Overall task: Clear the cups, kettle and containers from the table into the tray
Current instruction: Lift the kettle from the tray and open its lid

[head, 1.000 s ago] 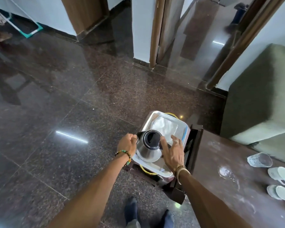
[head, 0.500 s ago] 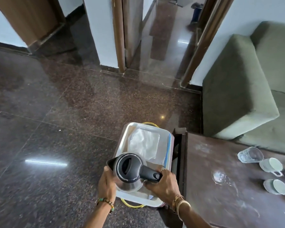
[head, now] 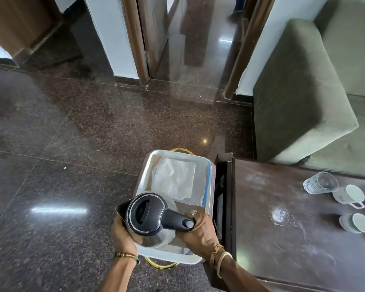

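A dark polished stone floor [head: 72,144] is filling most of the view, with a grey-green sofa [head: 299,91] standing at the upper right. A dark wooden table [head: 293,239], its top showing pale smears, is occupying the lower right. Just beside the table's left end, a rectangular metal tray [head: 143,178] with yellow wire handles is sitting on a dark support that is mostly hidden. A white folded sheet [head: 174,178] is lying in the far half of the tray.

The kettle [head: 148,216], steel-bodied with a black lid and handle, is being held tilted over the near end of the tray, its spout pointing left; whether its base is touching the tray floor cannot be told. The right hand [head: 198,234] is gripping the black handle, fingers wrapped round it. The left hand [head: 122,234] is cupping the steel body below the spout, fingers curled against it.

On the table, well apart from the tray, a clear glass [head: 319,183] is lying on its side, touching or nearly touching a white cup [head: 349,193]; a second white cup [head: 356,223] is lying nearer the viewer. A beaded bracelet [head: 128,255] is circling the left wrist, bangles [head: 220,258] the right, and a ring [head: 193,212] is showing on a right finger.
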The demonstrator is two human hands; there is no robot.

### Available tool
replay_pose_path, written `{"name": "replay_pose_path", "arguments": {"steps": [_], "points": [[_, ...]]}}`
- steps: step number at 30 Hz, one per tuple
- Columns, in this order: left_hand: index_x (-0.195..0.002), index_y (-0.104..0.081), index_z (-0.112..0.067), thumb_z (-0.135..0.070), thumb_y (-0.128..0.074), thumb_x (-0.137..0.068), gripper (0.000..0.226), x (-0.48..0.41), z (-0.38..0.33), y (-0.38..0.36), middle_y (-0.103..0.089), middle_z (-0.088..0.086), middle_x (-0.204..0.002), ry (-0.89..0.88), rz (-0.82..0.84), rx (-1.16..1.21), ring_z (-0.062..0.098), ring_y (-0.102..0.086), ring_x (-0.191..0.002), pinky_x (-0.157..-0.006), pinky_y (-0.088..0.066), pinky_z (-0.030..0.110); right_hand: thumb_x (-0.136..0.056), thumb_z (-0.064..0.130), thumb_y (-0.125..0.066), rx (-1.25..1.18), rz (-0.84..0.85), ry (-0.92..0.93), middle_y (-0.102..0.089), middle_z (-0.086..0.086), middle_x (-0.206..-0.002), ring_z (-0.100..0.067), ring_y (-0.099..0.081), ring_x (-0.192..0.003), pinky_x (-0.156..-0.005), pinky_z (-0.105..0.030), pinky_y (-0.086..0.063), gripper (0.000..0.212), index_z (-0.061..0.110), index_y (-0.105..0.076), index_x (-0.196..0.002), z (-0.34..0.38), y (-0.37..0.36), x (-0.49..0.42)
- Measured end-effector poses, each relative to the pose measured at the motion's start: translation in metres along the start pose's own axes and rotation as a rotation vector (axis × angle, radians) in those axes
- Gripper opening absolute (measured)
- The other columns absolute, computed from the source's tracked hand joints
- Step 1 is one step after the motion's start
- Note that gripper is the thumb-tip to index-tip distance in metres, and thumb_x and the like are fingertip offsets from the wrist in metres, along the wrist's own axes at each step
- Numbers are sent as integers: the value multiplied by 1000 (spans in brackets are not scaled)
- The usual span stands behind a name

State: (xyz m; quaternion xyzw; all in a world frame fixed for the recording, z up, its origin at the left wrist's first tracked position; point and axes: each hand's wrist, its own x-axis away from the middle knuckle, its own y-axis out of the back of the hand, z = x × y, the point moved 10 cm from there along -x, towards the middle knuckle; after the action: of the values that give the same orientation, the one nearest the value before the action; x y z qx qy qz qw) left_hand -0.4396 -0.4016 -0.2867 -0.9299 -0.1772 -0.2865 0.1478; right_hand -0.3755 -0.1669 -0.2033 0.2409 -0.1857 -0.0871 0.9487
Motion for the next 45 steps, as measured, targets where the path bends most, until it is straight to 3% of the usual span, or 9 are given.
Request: {"name": "replay_pose_path", "arguments": {"steps": [7,11,17,21,29,33,36,42,45], "points": [[-119,-64,-2,-32,-44,-95,43,32,-32,-27,-67,15,-105,-7,93,-44,29,-62,-99,-89,-49,42,-58,25,-63,-93,-87,10,-39,10,-40,-5,-34,-37,-38,-21,-29,21,27,-46,-46,22,29,25],[-92,-72,-13,-38,-48,-90,35,56,-60,-56,-74,3,-83,21,125,-89,24,-65,-86,-73,-53,34,-57,27,-62,-127,-182,1,-38,9,-45,-4,-32,-44,-40,-30,-31,20,11,-50,-57,42,63,44],[-87,-75,-11,-48,-64,-75,41,101,-110,-122,-72,13,-99,7,285,-167,25,-64,-94,-94,-51,44,-57,25,-69,-114,-438,-15,-33,8,-46,-5,-27,-47,-44,-25,-28,28,13,-44,-54,82,138,90],[-80,-79,-20,-45,-57,-81,33,158,-131,-186,-76,1,-83,-56,524,-201,24,-67,-88,-75,-53,35,-57,19,-79,-185,-609,-97,-40,10,-46,-2,-33,-46,-46,-25,-33,30,11,-51,-54,91,186,135],[-70,-76,-14,-62,-69,-51,52,259,-85,-255,-75,5,-82,44,659,-359,25,-64,-83,-88,-50,43,-51,41,-71,-258,-831,-234,-45,5,-43,2,-38,-45,-47,-27,-38,34,16,-49,-45,68,271,238],[-79,-78,-18,-63,-67,-57,51,303,-33,-287,-75,6,-91,87,775,-414,25,-65,-92,-92,-52,43,-54,38,-67,-235,-915,-275,-54,-11,-50,-3,-42,-50,-52,-33,-45,37,4,-52,-54,37,308,284],[-94,-75,-11,-63,-64,-67,59,336,2,-302,-71,17,-109,98,823,-474,32,-63,-108,-106,-43,52,-54,35,-66,-247,-952,-310,-50,2,-44,-1,-42,-45,-51,-30,-45,27,15,-51,-45,11,335,318],[-80,-79,-15,-48,-63,-82,36,420,20,-346,-76,1,-81,6,838,-505,12,-68,-70,-73,-56,33,-48,47,-63,-251,-1022,-321,-62,-6,-50,-5,-50,-45,-55,-31,-52,30,19,-52,-44,-21,391,365],[-72,-79,-14,-40,-59,-90,38,465,38,-372,-75,-2,-71,26,907,-477,12,-68,-64,-61,-56,25,-53,45,-65,-256,-1069,-301,-50,-6,-45,-6,-45,-47,-52,-37,-51,36,12,-50,-50,-36,421,386]]}}
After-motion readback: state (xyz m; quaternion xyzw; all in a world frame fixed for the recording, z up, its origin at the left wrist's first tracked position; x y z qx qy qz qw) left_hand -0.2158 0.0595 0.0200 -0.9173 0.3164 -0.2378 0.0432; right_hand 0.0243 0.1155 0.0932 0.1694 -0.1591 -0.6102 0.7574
